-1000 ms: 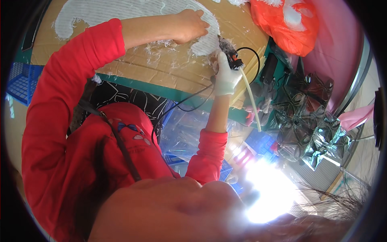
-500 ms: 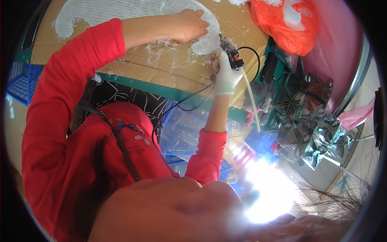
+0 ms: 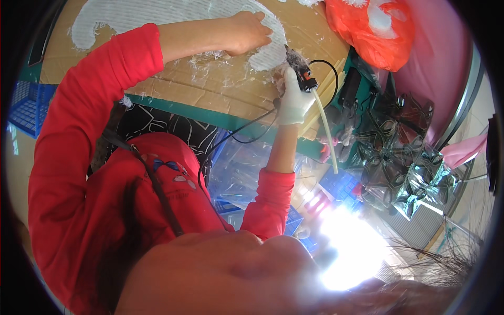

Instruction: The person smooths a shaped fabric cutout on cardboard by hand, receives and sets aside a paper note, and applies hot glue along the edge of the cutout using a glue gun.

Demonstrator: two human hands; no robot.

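A white, fuzzy-edged curved piece (image 3: 173, 18), faintly striped, lies across brown cardboard (image 3: 220, 94). My left hand (image 3: 247, 34), bare, rests on its right part with the fingers bent and closed; what is under the fingertips is hidden. To the right, my right hand (image 3: 295, 102), in a white glove, grips a black hot glue gun (image 3: 300, 71) with orange parts. The gun's dark nozzle points up, beside the right edge of the white piece. A long pale glue stick (image 3: 326, 128) sticks out of its back end, and a black cord (image 3: 247, 126) trails below.
A red plastic bag (image 3: 367, 31) with white fluffy material sits at the far right, by pink cloth (image 3: 436, 63). Dark shiny wrapped shapes (image 3: 399, 136) are at the right. A blue crate (image 3: 31, 107) stands at the left. White lint litters the cardboard.
Almost nothing differs. The glue gun and my right hand have shifted very slightly; my left hand stays in the same place.
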